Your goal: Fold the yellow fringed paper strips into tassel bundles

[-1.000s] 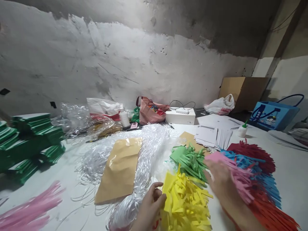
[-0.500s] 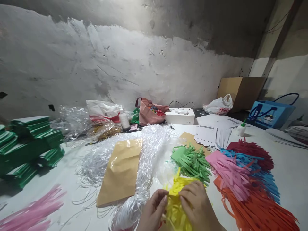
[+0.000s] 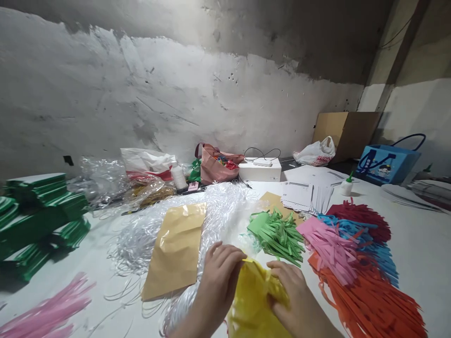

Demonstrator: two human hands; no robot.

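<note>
Yellow fringed paper (image 3: 252, 300), bunched, table front.

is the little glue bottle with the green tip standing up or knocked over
Upright. The glue bottle stands on its base on the white table, green tip pointing up, beside the white paper sheets.

Dim indoor light, brightest on the wall (image 3: 197, 94) far above the hands, fading to dark at the top. Soft shadows lie under the green stacks (image 3: 38, 216) well left of the left hand (image 3: 218, 281). That hand and the right hand (image 3: 296, 300) are slightly blurred. Wide-angle bending shows at the edges, and the brown envelope (image 3: 176, 249) just left of the hands gives faint glare.
</note>
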